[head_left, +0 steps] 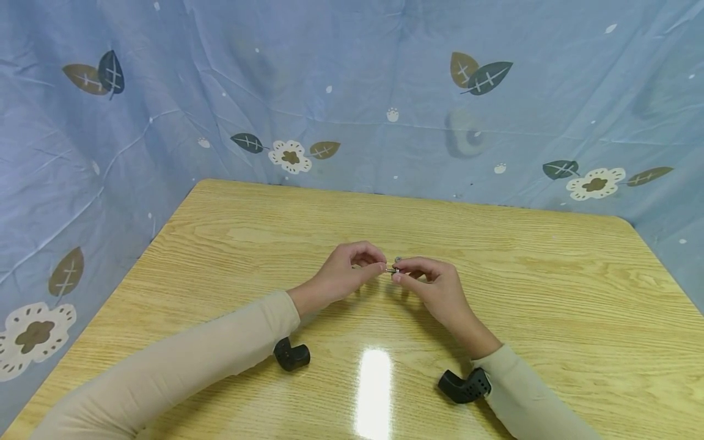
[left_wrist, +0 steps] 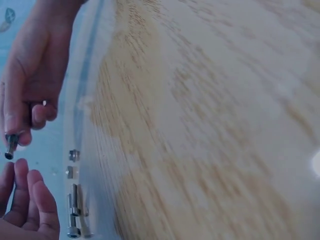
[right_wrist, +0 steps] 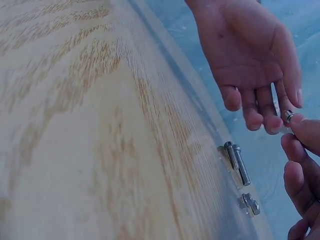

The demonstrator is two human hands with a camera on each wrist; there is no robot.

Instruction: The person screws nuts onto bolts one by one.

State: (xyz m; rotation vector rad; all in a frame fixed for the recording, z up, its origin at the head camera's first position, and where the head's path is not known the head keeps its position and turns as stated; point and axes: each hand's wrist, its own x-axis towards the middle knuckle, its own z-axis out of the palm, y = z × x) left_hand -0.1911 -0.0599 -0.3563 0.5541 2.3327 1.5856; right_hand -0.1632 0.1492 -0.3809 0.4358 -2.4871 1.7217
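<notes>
A small metal bolt (head_left: pixel 392 270) lies across the gap between the hands, low over the middle of the table. My right hand (head_left: pixel 442 290) pinches it between thumb and fingertips, and its exposed end points toward my left hand (head_left: pixel 341 272). In the left wrist view that end of the bolt (left_wrist: pixel 9 150) sits just off the left fingertips (left_wrist: pixel 21 165), which are loosely bent. From the right wrist, the left thumb (right_wrist: pixel 299 97) hangs close beside the bolt. Loose bolts (left_wrist: pixel 74 200) and small nuts (left_wrist: pixel 73 156) lie on the table near the hands.
The wood-grain table (head_left: pixel 264 214) stretches out around both hands, with rounded far corners. Behind it and along the left hangs a blue curtain (head_left: pixel 352 73) printed with leaves and flowers. Black wrist-worn pieces (head_left: pixel 464 386) stick out below both cuffs.
</notes>
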